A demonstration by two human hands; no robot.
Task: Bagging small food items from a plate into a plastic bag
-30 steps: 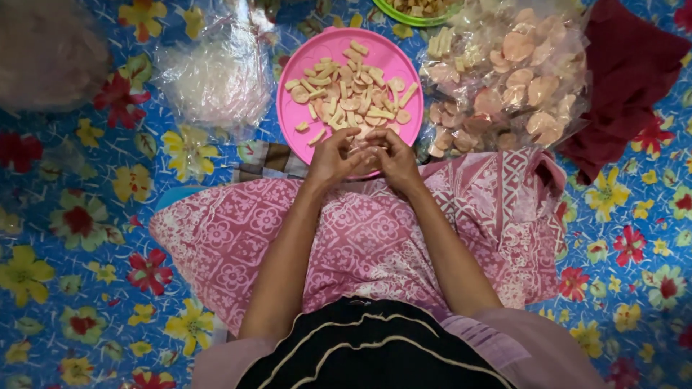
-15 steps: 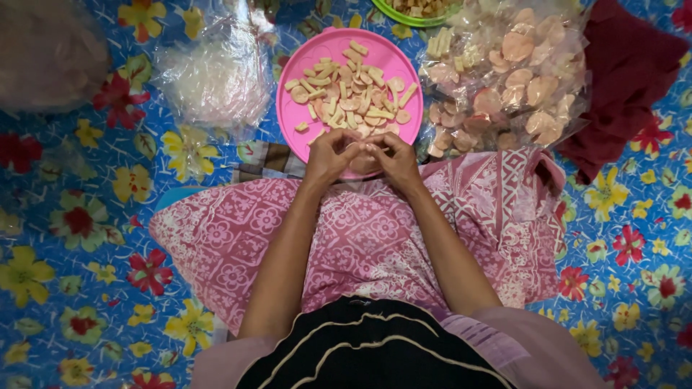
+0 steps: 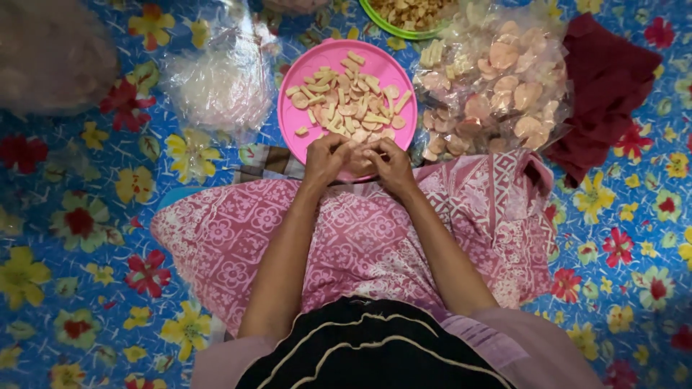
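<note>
Head view, looking straight down: the left hand (image 3: 326, 160) and the right hand (image 3: 389, 163) meet fingertip to fingertip at the near rim of the round pink plastic plate (image 3: 317, 66), both pinched together on one small pale cracker piece (image 3: 358, 153), held over the plate so bits would likely drop back onto it. On that plate lies a heap of pale cut cracker pieces (image 3: 346, 108), too many to count. Right of the plate, one clear plastic bag of round pinkish crackers (image 3: 504, 86); left of it, one crumpled clear plastic bag (image 3: 220, 83). Beyond the plate, one green-rimmed dish (image 3: 404, 30), partly out of view. All sits on the blue flowered floor mat (image 3: 86, 216)
</note>
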